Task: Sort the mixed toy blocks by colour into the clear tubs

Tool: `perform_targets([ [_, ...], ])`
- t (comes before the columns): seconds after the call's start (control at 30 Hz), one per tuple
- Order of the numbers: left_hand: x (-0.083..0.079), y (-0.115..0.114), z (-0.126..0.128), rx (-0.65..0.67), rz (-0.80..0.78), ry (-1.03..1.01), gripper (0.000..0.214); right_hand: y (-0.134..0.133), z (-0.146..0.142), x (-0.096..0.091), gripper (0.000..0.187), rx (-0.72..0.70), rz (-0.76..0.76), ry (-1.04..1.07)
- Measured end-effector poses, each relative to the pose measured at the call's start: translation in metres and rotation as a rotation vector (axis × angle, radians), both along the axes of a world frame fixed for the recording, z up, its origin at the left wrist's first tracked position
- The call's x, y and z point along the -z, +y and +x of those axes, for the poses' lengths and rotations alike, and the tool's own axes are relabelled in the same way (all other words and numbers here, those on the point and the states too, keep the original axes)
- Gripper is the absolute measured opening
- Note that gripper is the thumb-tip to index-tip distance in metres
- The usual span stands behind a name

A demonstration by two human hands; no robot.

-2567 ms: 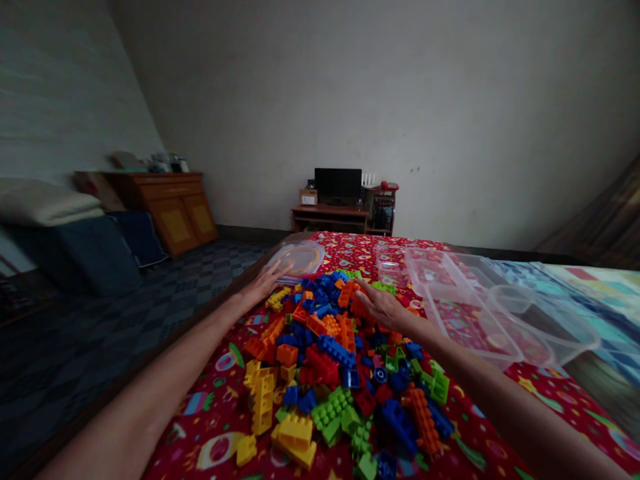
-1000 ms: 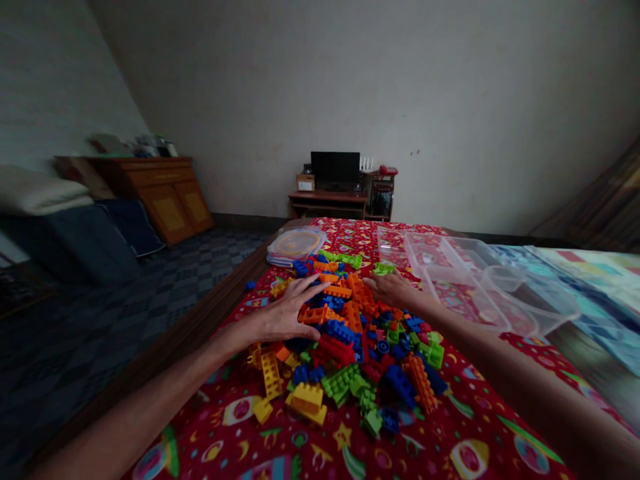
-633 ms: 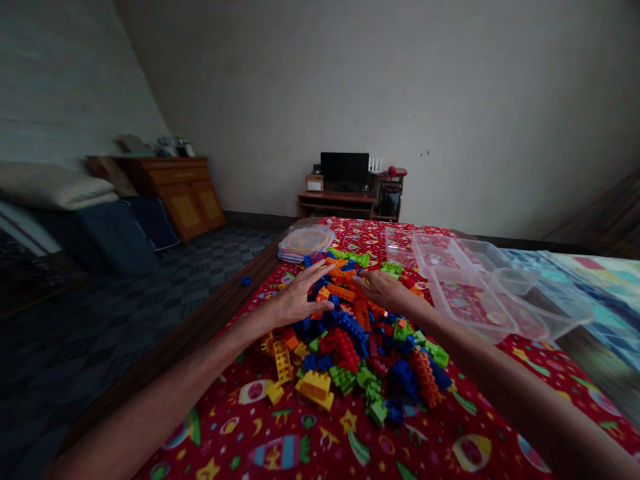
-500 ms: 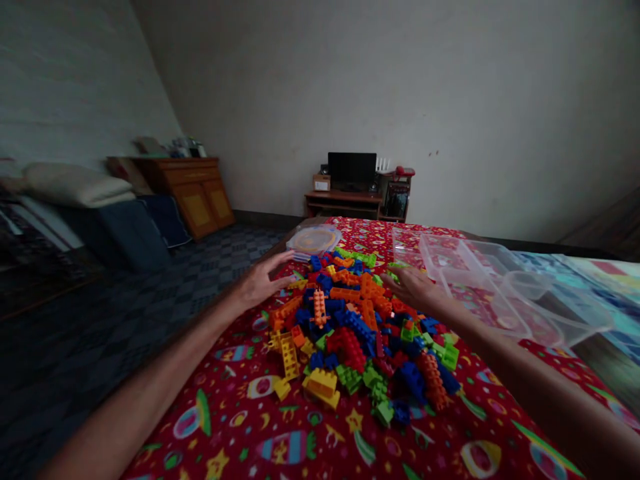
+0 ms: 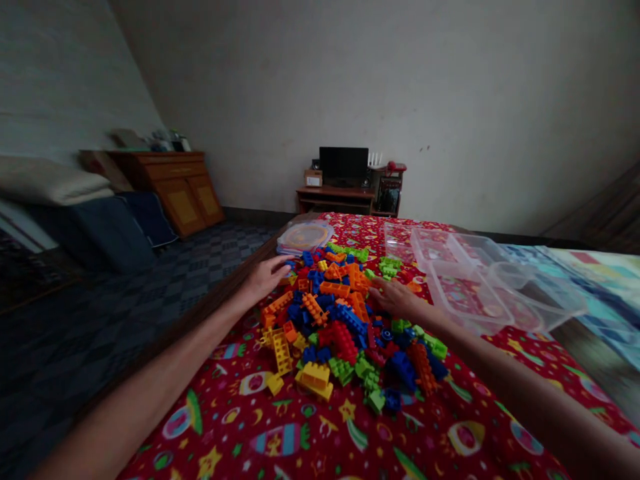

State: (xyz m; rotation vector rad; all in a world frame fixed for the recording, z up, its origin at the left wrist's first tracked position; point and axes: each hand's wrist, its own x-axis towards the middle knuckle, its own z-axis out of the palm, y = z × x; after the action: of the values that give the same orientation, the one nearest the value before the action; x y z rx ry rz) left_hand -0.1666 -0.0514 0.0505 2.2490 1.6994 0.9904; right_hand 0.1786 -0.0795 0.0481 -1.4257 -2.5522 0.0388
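Note:
A heap of plastic building bricks (image 5: 341, 339) in blue, orange, red, green and yellow is spread over a red patterned cloth (image 5: 240, 427). At the heap's far left edge is my left hand (image 5: 265, 279), thumb and fingers apart, holding nothing. My right hand (image 5: 394, 297) lies against the heap's right side, fingers stretched toward the orange and blue bricks; its fingertips are partly lost among them. Just beyond it sit some green bricks (image 5: 389, 266). An orange brick with studs (image 5: 315, 309) lies tilted on top of the heap.
Clear round lids (image 5: 305, 237) are stacked behind the heap on the left. On the right stands a clear divided plastic box (image 5: 463, 283), with a clear tub (image 5: 545, 300) beside it. Farther off are a monitor (image 5: 343, 166) on a desk and a wooden cabinet (image 5: 183, 190).
My right hand has come down and inward against the heap, uncovering green bricks behind it. The studded orange brick on top has turned and tilted. The view has shifted slightly.

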Motion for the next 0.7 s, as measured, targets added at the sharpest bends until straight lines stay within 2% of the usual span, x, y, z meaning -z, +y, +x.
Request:
perform_targets([
  [0.1, -0.008, -0.012, 0.041, 0.185, -0.078, -0.025, 0.072, 0.004, -0.024, -0.016, 0.042, 0.063, -0.042, 0.065],
  [0.17, -0.013, -0.02, 0.059, 0.236, -0.095, -0.018, 0.079, 0.004, -0.034, -0.033, 0.045, 0.075, -0.069, 0.146],
  [0.23, -0.018, -0.03, 0.065, 0.255, -0.098, 0.0, 0.082, 0.0, -0.032, -0.051, 0.046, 0.031, -0.088, 0.2],
  [0.33, -0.023, -0.053, 0.055, 0.299, -0.1, 0.099, 0.083, -0.02, -0.005, -0.066, 0.053, -0.087, -0.099, 0.176],
  [0.43, -0.013, -0.085, 0.036, 0.373, -0.08, 0.293, 0.089, -0.056, 0.037, -0.055, 0.077, -0.215, -0.114, 0.062],
  [0.53, 0.008, -0.116, 0.031, 0.434, -0.061, 0.435, 0.11, -0.089, 0.062, -0.025, 0.099, -0.232, -0.081, -0.074],
  [0.6, 0.02, -0.128, 0.04, 0.451, -0.002, 0.461, 0.116, -0.099, 0.061, -0.008, 0.105, -0.201, -0.093, -0.124],
  [0.7, 0.027, -0.131, 0.061, 0.441, 0.09, 0.467, 0.107, -0.093, 0.043, 0.007, 0.108, -0.159, -0.123, -0.122],
])
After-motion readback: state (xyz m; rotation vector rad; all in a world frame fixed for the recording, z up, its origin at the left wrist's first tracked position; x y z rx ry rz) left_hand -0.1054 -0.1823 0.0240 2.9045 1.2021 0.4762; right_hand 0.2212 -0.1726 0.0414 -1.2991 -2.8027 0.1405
